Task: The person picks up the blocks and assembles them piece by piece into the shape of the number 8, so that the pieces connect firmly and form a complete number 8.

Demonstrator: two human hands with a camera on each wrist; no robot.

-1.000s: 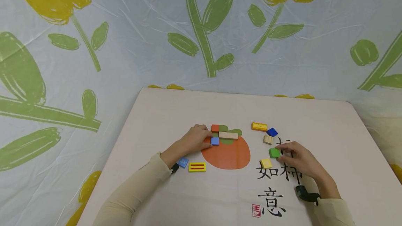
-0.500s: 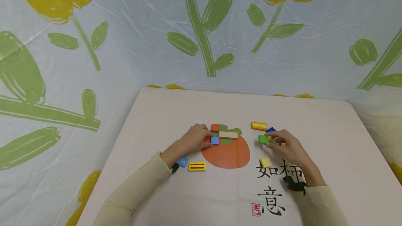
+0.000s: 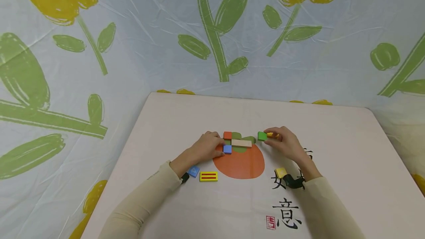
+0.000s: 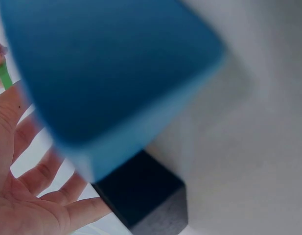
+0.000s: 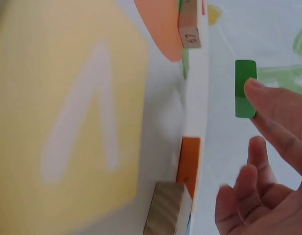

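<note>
In the head view, my left hand (image 3: pixel 207 146) pinches a small blue block (image 3: pixel 227 149) at its left side, between thumb and forefinger. A red block (image 3: pixel 227 135) sits just behind it, and a long plain wooden block (image 3: pixel 241 143) to its right. My right hand (image 3: pixel 283 143) holds a green block (image 3: pixel 262 136) at its right end, right of the wooden one. The right wrist view shows that green block (image 5: pixel 245 88) pinched by thumb and forefinger, the other fingers loosely bent. In the left wrist view a blurred blue block (image 4: pixel 106 73) hides part of my left hand (image 4: pixel 33 196).
The white table bears a printed orange persimmon (image 3: pixel 242 165) and black characters (image 3: pixel 287 213). A yellow red-striped block (image 3: pixel 208 176) and a light blue block (image 3: pixel 193 172) lie front left. A pale yellow block (image 3: pixel 280 173) lies front right. An orange-yellow block (image 3: pixel 273 135) is partly hidden behind my right hand.
My right hand has lifted the green block from the characters and carried it left and away from me, near the wooden block. My left hand has stayed in place.
</note>
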